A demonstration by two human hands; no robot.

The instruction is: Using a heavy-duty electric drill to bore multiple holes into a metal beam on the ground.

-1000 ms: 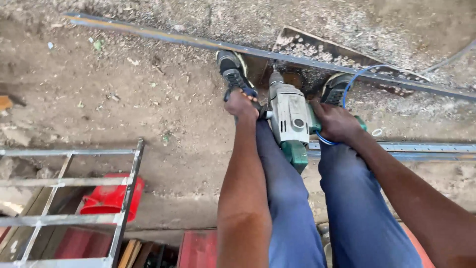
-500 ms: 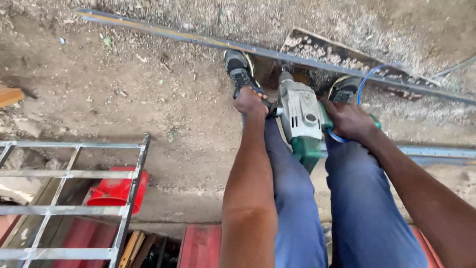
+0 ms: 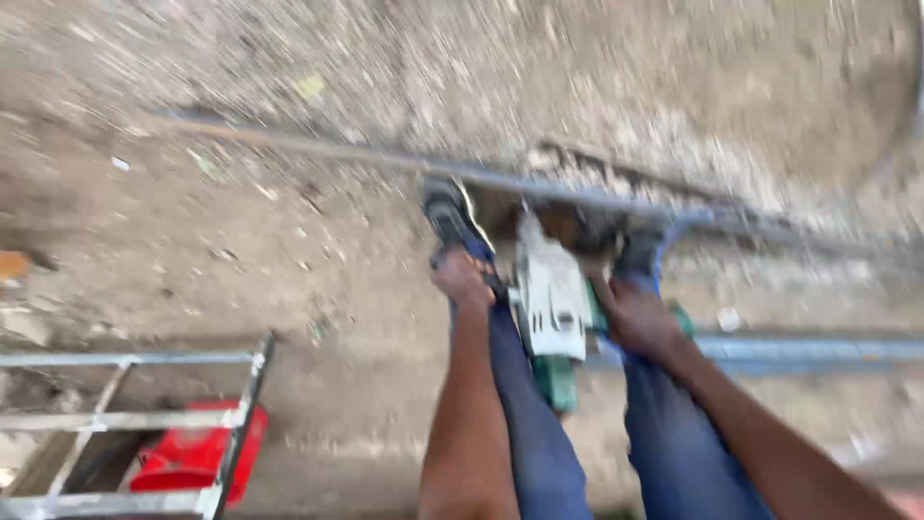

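Observation:
The picture is motion-blurred. A white and green power drill [image 3: 551,306] points down between my two legs in blue trousers. My left hand [image 3: 462,277] is closed on the drill's side handle. My right hand [image 3: 637,320] grips its rear handle, where a blue cable [image 3: 685,227] loops away. Beyond the drill's nose a long grey metal bar [image 3: 385,157] crosses the dirt ground. My shoes [image 3: 449,214] stand next to that bar.
A second grey metal rail [image 3: 818,349] lies on the ground at the right. A grey metal frame [image 3: 125,419] stands at lower left over a red container [image 3: 197,453]. The ground is bare earth with small debris.
The view has swung and blurred, so the hands and drill now sit lower in the picture. Both hands keep their hold on the drill.

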